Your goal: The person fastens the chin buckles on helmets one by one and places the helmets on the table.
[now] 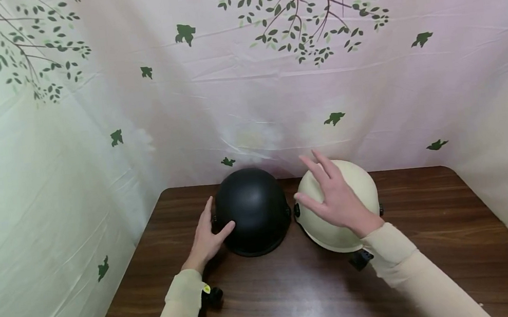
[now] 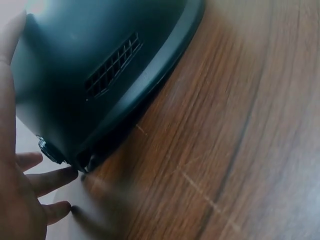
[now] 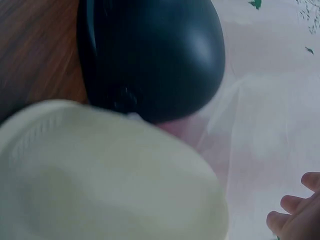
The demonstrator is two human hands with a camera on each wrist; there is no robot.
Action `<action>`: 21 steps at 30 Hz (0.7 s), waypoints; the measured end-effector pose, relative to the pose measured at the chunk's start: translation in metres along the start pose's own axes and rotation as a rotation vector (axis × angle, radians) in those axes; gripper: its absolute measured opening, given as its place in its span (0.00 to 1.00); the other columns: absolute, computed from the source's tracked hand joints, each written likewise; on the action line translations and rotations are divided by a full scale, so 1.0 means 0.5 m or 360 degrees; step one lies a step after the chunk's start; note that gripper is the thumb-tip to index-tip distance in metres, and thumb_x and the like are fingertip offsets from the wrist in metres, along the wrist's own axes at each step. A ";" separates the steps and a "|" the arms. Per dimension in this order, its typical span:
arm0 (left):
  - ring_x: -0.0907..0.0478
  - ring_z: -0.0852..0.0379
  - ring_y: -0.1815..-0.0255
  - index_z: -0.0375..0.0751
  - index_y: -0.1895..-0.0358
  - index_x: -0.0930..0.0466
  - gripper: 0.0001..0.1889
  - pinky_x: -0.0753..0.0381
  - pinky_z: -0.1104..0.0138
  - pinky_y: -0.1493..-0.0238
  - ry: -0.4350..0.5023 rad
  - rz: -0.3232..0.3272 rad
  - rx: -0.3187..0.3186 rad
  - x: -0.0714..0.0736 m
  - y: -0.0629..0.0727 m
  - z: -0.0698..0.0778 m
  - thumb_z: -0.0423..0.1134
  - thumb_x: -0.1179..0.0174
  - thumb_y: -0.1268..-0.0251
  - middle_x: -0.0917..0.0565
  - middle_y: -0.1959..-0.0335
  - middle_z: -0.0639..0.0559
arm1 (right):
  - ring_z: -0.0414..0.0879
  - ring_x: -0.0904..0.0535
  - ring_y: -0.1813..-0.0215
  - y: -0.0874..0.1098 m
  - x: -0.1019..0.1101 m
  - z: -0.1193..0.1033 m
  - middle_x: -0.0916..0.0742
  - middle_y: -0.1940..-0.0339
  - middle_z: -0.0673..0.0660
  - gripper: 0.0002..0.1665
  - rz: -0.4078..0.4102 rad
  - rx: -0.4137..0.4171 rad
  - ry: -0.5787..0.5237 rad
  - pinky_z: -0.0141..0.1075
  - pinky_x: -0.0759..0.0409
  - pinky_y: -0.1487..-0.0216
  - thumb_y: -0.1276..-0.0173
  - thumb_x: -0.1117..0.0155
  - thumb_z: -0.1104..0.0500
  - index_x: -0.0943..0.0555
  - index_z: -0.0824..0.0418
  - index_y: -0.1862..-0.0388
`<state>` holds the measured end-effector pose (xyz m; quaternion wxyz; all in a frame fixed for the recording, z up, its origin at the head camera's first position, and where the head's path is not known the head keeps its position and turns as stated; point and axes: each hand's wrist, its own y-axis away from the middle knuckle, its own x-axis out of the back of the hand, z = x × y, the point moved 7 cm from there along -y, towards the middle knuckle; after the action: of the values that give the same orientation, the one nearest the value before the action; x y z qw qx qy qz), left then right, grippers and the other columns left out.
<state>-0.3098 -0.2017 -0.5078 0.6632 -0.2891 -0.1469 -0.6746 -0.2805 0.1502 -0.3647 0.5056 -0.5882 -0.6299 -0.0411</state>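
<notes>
A black helmet (image 1: 252,210) sits dome up on the table. My left hand (image 1: 204,238) is at its left side, thumb on the shell and fingers extended along the edge. Up close in the left wrist view, a grille vent (image 2: 114,65) shows above the helmet's rim, and the fingertips (image 2: 59,177) are by the lower corner. To the right is a cream helmet (image 1: 361,183), also dome up, with a dark knob (image 1: 296,210) on its side. Over it hovers my right hand (image 1: 337,201), fingers spread, holding nothing. The right wrist view shows those fingers apart from the cream shell (image 3: 115,175).
The brown wooden table (image 1: 277,290) has rounded back corners. Behind it and on both sides hangs a pale cloth (image 1: 252,96) printed with branches and green leaves. The two helmets stand close together near the back edge. A small black camera is on each wrist.
</notes>
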 end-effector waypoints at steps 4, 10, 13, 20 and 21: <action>0.48 0.43 0.15 0.74 0.15 0.60 0.52 0.44 0.35 0.22 0.0021 0.0006 -0.0027 -0.004 0.000 0.005 0.66 0.33 0.34 0.47 0.14 0.49 | 0.63 0.49 0.14 -0.009 -0.042 -0.016 0.48 0.11 0.58 0.51 -0.0109 -0.0025 -0.0039 0.68 0.35 0.27 0.27 0.30 0.41 0.46 0.40 0.13; 0.46 0.44 0.16 0.72 0.14 0.57 0.51 0.43 0.36 0.22 0.0027 0.0008 -0.0063 -0.007 0.001 0.007 0.64 0.33 0.33 0.45 0.15 0.50 | 0.64 0.50 0.14 -0.014 -0.093 -0.030 0.49 0.12 0.60 0.51 -0.0226 -0.0034 -0.0085 0.66 0.34 0.26 0.28 0.31 0.38 0.45 0.39 0.13; 0.47 0.44 0.15 0.74 0.15 0.59 0.52 0.45 0.35 0.22 0.0022 -0.0001 -0.0040 -0.008 0.004 0.004 0.64 0.33 0.34 0.46 0.14 0.51 | 0.64 0.48 0.15 -0.016 -0.118 -0.034 0.49 0.12 0.62 0.52 -0.0277 -0.0034 -0.0062 0.65 0.34 0.25 0.28 0.30 0.37 0.45 0.39 0.13; 0.49 0.44 0.15 0.78 0.16 0.63 0.58 0.45 0.33 0.23 0.0034 -0.0020 0.0014 -0.015 0.007 0.001 0.68 0.29 0.40 0.49 0.13 0.52 | 0.70 0.44 0.17 -0.021 -0.169 -0.042 0.48 0.13 0.68 0.55 -0.0420 -0.0061 -0.0017 0.67 0.36 0.25 0.30 0.29 0.36 0.47 0.41 0.12; 0.48 0.44 0.15 0.78 0.16 0.63 0.59 0.45 0.33 0.23 0.0042 -0.0025 0.0026 -0.016 0.008 -0.001 0.68 0.28 0.42 0.49 0.13 0.52 | 0.70 0.44 0.17 -0.020 -0.177 -0.040 0.49 0.13 0.67 0.55 -0.0448 -0.0084 -0.0025 0.66 0.36 0.25 0.30 0.29 0.36 0.47 0.41 0.12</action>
<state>-0.3065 -0.1958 -0.5136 0.6621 -0.2736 -0.1458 -0.6822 -0.2947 0.0722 -0.4102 0.4742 -0.5075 -0.7087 -0.1237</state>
